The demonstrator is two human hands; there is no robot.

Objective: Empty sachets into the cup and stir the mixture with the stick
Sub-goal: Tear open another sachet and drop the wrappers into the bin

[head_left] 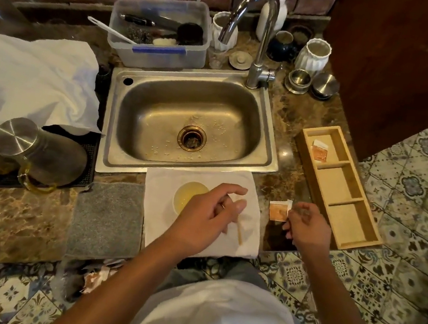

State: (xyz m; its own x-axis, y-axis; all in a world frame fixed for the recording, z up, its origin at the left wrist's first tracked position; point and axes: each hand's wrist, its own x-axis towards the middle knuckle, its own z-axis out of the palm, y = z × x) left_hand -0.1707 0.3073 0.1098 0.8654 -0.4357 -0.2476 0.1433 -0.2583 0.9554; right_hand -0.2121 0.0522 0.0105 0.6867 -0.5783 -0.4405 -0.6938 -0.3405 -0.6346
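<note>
Beside the cup [188, 195], the left hand [207, 216] hovers with fingers loosely spread; right of it, the right hand [306, 227] fingers pinch an orange sachet [278, 210].

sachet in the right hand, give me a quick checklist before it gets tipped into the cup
1. Sachet held by right hand: ok, pinched at its edge.
2. Sachet torn open: cannot tell.
3. Sachet over cup: not ok, it is off to the cup's right, over the counter.
4. Cup mouth clear: not ok, left hand partly covers it.
5. Stick ready: ok, at the left hand's fingers, on the white cloth.
6. More sachets left: ok, in the wooden tray.
</note>
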